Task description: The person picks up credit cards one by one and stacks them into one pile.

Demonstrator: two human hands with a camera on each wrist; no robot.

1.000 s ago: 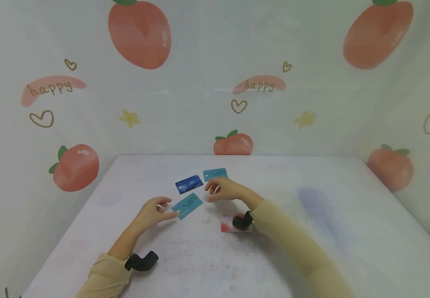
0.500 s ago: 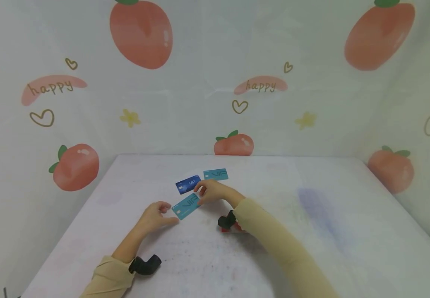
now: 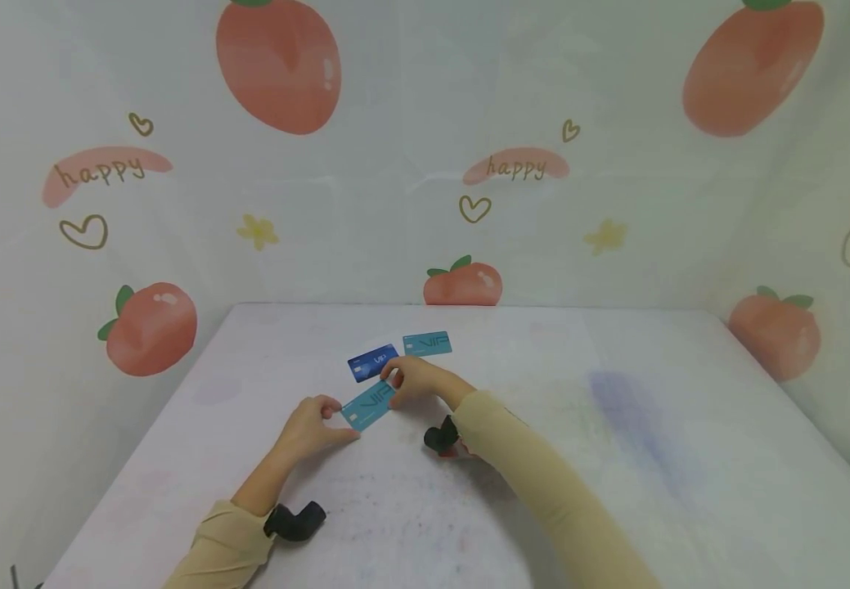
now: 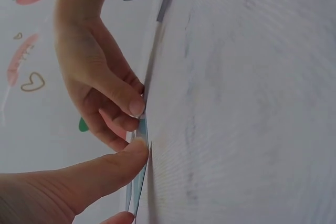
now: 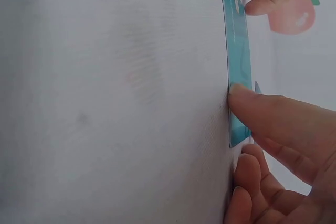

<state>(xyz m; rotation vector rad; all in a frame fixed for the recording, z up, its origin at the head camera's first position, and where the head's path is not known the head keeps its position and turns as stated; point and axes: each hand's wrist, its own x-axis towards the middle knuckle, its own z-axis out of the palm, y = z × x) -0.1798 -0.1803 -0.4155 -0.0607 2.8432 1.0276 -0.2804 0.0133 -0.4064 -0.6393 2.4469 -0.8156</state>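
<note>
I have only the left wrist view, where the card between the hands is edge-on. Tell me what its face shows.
Observer: The teal card has VIP lettering, plain in the head view.
Operator: Now tell me what lies just beyond it.
Observer: A blue card, its near right corner hidden behind the right hand.
Operator: Report any other card past that.
Observer: Yes, a second teal card, to the right of the blue one and a little farther off.
</note>
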